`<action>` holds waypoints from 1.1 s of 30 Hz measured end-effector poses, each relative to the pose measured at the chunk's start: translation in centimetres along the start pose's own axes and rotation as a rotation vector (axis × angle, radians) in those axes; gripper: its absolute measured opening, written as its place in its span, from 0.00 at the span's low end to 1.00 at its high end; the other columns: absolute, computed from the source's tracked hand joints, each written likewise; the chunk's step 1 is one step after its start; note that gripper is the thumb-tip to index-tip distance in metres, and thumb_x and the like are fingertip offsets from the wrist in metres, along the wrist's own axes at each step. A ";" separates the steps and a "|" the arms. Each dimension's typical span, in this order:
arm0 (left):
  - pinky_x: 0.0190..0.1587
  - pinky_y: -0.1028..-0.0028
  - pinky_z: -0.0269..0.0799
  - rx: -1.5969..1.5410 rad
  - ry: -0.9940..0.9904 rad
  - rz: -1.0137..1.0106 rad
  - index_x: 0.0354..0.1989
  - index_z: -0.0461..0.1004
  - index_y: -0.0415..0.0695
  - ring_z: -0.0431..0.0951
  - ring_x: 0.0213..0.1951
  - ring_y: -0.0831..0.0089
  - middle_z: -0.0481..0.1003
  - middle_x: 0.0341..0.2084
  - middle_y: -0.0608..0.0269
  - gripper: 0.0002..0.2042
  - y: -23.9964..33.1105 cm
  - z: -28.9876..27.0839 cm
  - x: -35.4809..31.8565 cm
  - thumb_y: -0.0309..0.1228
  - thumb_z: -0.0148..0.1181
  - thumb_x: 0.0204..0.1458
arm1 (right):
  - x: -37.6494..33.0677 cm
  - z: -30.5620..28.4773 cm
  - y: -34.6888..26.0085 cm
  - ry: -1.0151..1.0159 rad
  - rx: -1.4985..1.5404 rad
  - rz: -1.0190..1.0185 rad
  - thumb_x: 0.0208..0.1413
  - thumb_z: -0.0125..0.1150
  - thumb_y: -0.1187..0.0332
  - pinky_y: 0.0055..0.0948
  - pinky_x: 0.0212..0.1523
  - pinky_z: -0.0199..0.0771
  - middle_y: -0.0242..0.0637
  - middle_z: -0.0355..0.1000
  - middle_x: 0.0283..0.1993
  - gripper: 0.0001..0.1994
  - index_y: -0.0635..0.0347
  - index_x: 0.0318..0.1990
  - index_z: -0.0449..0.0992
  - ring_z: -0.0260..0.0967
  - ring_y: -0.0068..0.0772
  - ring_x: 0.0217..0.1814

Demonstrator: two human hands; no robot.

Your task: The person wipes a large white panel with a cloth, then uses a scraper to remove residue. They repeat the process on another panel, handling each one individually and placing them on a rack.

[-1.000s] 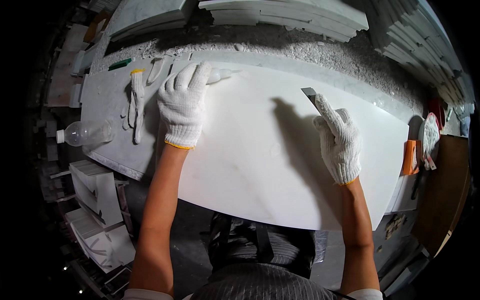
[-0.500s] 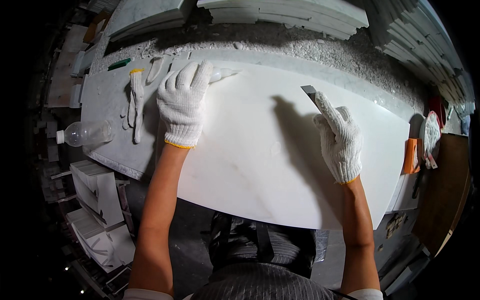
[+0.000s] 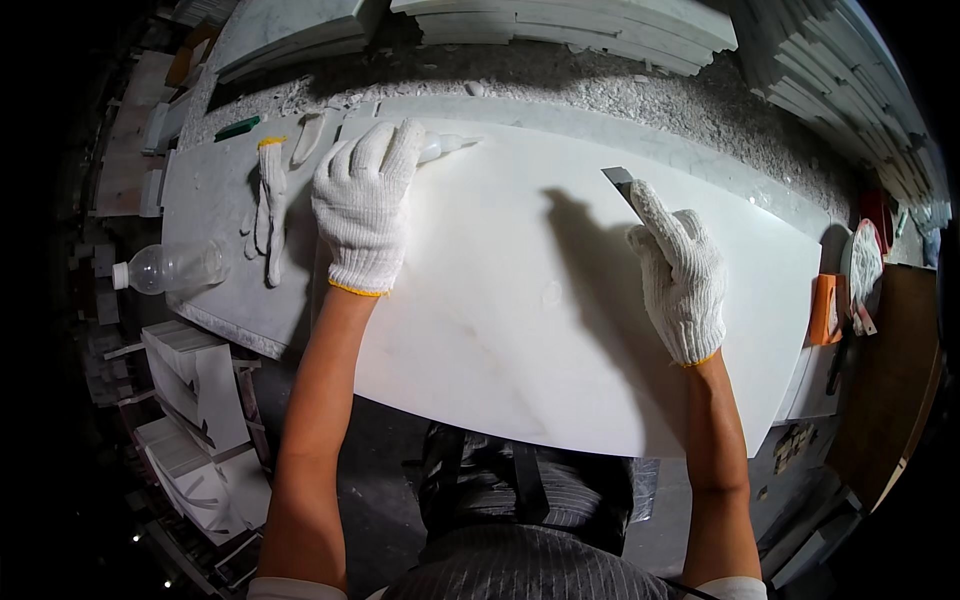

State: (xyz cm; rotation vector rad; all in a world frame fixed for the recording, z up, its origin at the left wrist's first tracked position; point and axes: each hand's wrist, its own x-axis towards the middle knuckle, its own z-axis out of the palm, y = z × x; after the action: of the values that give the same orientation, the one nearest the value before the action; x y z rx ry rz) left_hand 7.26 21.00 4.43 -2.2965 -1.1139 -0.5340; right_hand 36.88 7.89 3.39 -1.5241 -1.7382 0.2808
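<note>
Both my hands wear white knit gloves. My left hand (image 3: 366, 195) is closed around a small translucent squeeze bottle (image 3: 432, 148), whose pointed nozzle lies low over the far left part of a white stone slab (image 3: 480, 300). Most of the bottle is hidden under the glove. Over the slab's right side, my right hand (image 3: 682, 270) grips a putty knife (image 3: 619, 181). Its flat metal blade points up and to the left, raised off the slab, and a long shadow falls beside it. The handle is hidden in the glove.
Left of the slab lie a spare glove (image 3: 270, 205), a clear plastic bottle (image 3: 172, 267) on its side and a green object (image 3: 237, 128). Stacked slabs (image 3: 570, 25) stand behind. To the right are an orange box (image 3: 826, 309) and a white cloth bundle (image 3: 863, 265).
Almost nothing differs. Both hands keep their places and their holds on the squeeze bottle and the putty knife, with only a very slight shift of the view.
</note>
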 end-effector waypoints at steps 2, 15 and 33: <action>0.44 0.65 0.73 0.002 -0.001 0.000 0.50 0.75 0.51 0.76 0.41 0.63 0.75 0.42 0.65 0.20 0.0 0.0 0.0 0.28 0.59 0.45 | 0.0 0.1 0.1 0.009 0.012 -0.006 0.48 0.61 0.81 0.31 0.29 0.71 0.32 0.76 0.28 0.28 0.51 0.60 0.72 0.71 0.32 0.28; 0.44 0.64 0.72 0.009 -0.023 -0.008 0.50 0.75 0.52 0.75 0.41 0.63 0.74 0.42 0.65 0.20 -0.1 0.1 -0.2 0.29 0.58 0.46 | 0.0 0.2 0.0 0.009 0.020 0.018 0.50 0.61 0.80 0.30 0.28 0.71 0.32 0.75 0.28 0.26 0.51 0.59 0.73 0.71 0.31 0.27; 0.43 0.65 0.74 -0.280 0.173 -0.360 0.48 0.76 0.51 0.78 0.40 0.59 0.77 0.41 0.62 0.18 0.3 0.5 -1.1 0.28 0.65 0.45 | 0.0 -0.3 -0.4 -0.006 0.060 0.067 0.52 0.60 0.81 0.29 0.33 0.73 0.36 0.73 0.29 0.25 0.52 0.59 0.74 0.71 0.31 0.29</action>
State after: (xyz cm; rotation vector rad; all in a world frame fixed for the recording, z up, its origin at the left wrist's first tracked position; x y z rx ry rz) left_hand 6.94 20.50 3.38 -2.2279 -1.4497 -1.0663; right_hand 36.76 7.69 3.82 -1.5416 -1.6706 0.3685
